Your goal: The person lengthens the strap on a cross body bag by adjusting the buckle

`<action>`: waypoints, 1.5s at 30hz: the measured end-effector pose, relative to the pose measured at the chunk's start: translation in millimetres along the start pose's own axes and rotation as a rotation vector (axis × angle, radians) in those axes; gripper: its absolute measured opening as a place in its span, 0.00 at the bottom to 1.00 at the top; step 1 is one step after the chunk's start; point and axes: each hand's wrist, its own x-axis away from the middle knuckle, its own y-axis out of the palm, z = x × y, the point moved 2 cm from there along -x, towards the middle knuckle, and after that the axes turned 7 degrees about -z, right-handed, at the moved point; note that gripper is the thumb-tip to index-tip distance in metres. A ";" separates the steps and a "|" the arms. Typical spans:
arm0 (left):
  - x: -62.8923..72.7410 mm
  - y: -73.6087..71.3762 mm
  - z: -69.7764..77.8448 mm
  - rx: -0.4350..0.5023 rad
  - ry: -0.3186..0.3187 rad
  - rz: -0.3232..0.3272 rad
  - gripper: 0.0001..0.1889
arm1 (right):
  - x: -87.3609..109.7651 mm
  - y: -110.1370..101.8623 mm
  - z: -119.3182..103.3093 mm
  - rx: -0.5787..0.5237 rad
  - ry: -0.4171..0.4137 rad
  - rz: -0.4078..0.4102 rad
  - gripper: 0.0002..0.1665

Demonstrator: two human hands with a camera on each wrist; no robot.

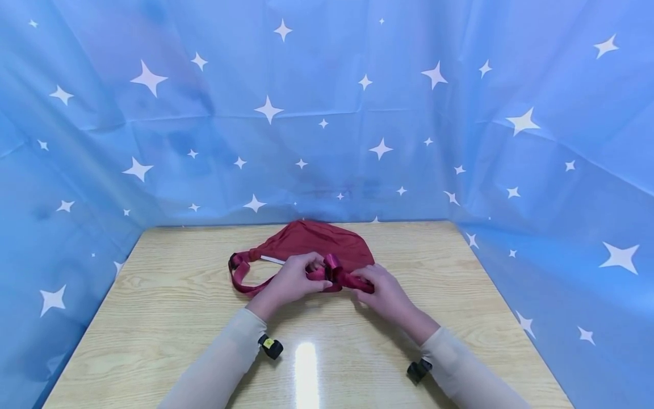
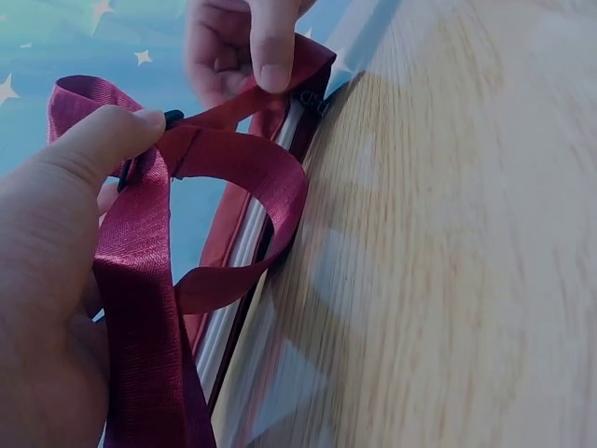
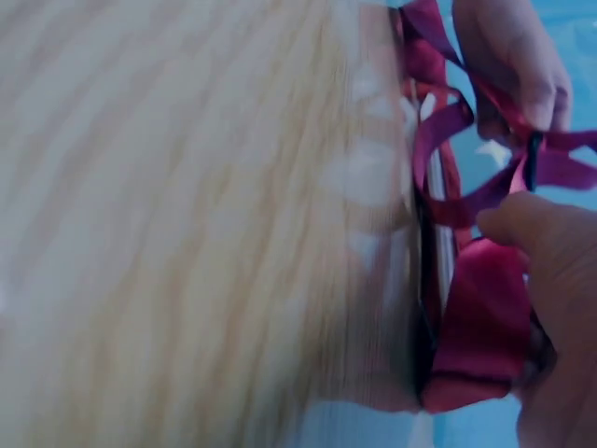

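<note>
A dark red waist bag [image 1: 317,241] lies flat near the table's back edge, its strap [image 1: 247,288] looping out on the left. My left hand [image 1: 292,278] pinches the strap beside a black strap adjuster [image 2: 125,174], its thumb over the webbing in the left wrist view. To the right, my right hand [image 1: 384,291] grips another stretch of strap between thumb and fingers. Between both hands, a loop of webbing [image 1: 333,262] stands up. In the left wrist view, a pale zipper [image 2: 244,238] runs along the bag's edge behind a curled loop. Fingers partly hide the adjuster.
A light wood-grain table [image 1: 168,329] carries the bag, with a bright reflection at its front middle. A blue curtain [image 1: 327,142] with white stars hangs behind and at both sides. A small black device [image 1: 271,346] sits on the left wrist, another [image 1: 419,370] on the right.
</note>
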 end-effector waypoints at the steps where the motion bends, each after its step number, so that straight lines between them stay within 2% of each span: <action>1: 0.6 -0.9 0.0 0.002 -0.003 0.001 0.18 | 1.2 -1.4 2.3 0.007 -0.010 0.006 0.23; 7: 2.2 -5.1 -3.3 -0.002 -0.017 0.014 0.18 | 6.7 -8.5 16.7 0.094 -0.054 -0.003 0.16; 17: 3.4 -7.9 -8.0 0.015 -0.007 0.020 0.20 | 4.4 -18.5 30.7 0.121 -0.114 -0.068 0.13; 21: 3.8 -7.8 -8.1 0.015 -0.003 0.026 0.21 | 1.3 -16.1 22.4 0.122 -0.090 -0.109 0.17; 24: 4.0 -7.6 -7.2 0.017 0.001 0.025 0.20 | -5.0 -10.4 8.3 0.078 -0.042 -0.133 0.20; 30: 3.0 -7.1 -6.2 0.023 0.010 0.030 0.19 | -18.3 1.5 -7.6 -0.039 -0.010 -0.089 0.20; 35: 3.0 -6.8 -6.1 0.024 0.013 0.025 0.20 | -20.0 2.2 -7.6 -0.081 -0.011 -0.022 0.16; 41: 3.6 -8.3 -7.0 0.025 0.000 0.022 0.20 | -16.1 -8.7 1.2 -0.102 0.013 -0.061 0.15; 45: 4.7 -9.3 -8.4 0.035 -0.006 0.022 0.20 | -10.7 -17.2 10.0 -0.046 0.004 -0.069 0.16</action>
